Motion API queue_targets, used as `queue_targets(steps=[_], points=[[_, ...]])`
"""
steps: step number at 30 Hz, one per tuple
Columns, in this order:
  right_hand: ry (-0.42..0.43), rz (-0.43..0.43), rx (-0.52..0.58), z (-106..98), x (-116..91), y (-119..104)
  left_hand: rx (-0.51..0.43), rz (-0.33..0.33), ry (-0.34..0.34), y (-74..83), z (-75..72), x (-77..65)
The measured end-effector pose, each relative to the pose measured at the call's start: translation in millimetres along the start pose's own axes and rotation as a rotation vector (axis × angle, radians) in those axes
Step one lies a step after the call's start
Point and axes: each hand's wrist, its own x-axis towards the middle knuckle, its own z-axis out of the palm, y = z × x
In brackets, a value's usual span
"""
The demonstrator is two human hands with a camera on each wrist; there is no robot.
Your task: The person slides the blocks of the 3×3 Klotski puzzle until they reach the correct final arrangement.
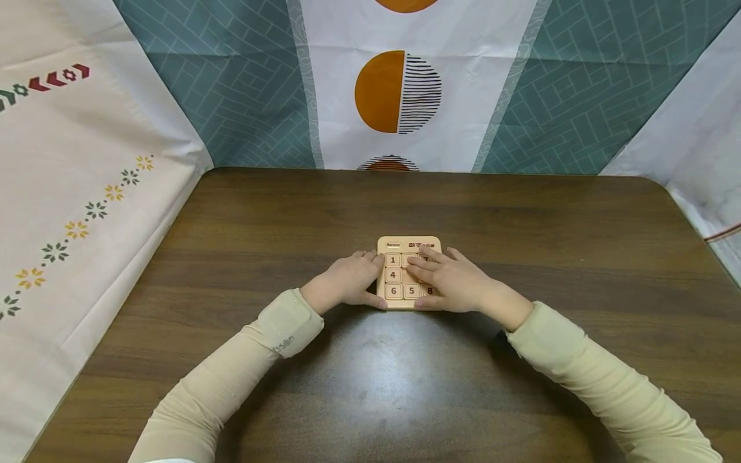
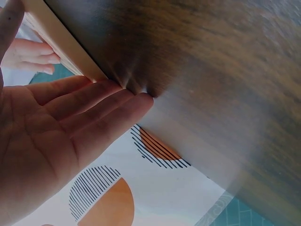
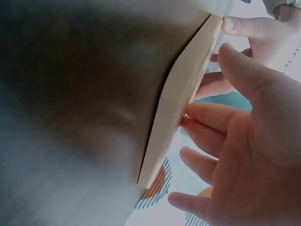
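A light wooden sliding number puzzle point(image 1: 386, 240) lies flat on the table, its square tiles showing 1, 4, 6, 5, 8 and a partly covered 7. Along its left side rests my left hand point(image 1: 350, 278), thumb at the near left corner. In the left wrist view, the straight fingers point(image 2: 99, 110) touch the board's edge. My right hand point(image 1: 460, 283) reaches over the board from the right, fingers spread and mostly straight. Its fingertips touch the upper and middle tiles, and its thumb lies by the bottom row. Several tiles on the right are hidden beneath it.
The dark wood-grain table point(image 1: 278, 212) extends around the puzzle. Behind it hangs a teal and white cloth point(image 1: 330, 83) with orange half circles. A white embroidered cloth point(image 1: 69, 308) hangs at the left, and pale cloth point(image 1: 706, 148) hangs at the right.
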Motion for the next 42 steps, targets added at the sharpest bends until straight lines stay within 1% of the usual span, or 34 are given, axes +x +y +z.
queue_targets(steps=[2, 10, 17, 23, 26, 32, 39, 42], points=[[0.004, -0.006, 0.001, 0.5, -0.6, 0.1, -0.001, -0.002, -0.001, 0.1, 0.0, 0.0], [-0.025, 0.004, 0.018, 1.0, -1.8, -0.3, -0.002, -0.003, -0.007, 0.0, -0.3, 0.3], [-0.012, -0.019, -0.007, 0.7, 0.1, 3.1, 0.005, -0.003, -0.008, 0.1, -0.4, 0.4], [-0.009, -0.018, 0.003, 0.2, 2.0, 4.2, 0.004, -0.002, -0.007, 0.2, -0.9, 0.4], [-0.001, -0.038, 0.008, 1.4, 1.9, 0.6, 0.003, 0.002, -0.005, 0.0, -0.8, 0.6], [-0.015, -0.124, 0.019, 4.8, 1.4, -7.3, -0.006, 0.0, -0.013, 0.3, -1.0, 1.1], [-0.018, -0.121, 0.041, 0.6, -5.3, -0.7, -0.003, -0.004, -0.024, 0.2, -1.2, 0.7], [-0.032, -0.116, 0.047, -0.9, -7.8, 3.2, 0.005, -0.007, -0.022, -0.3, -0.5, 0.6]])
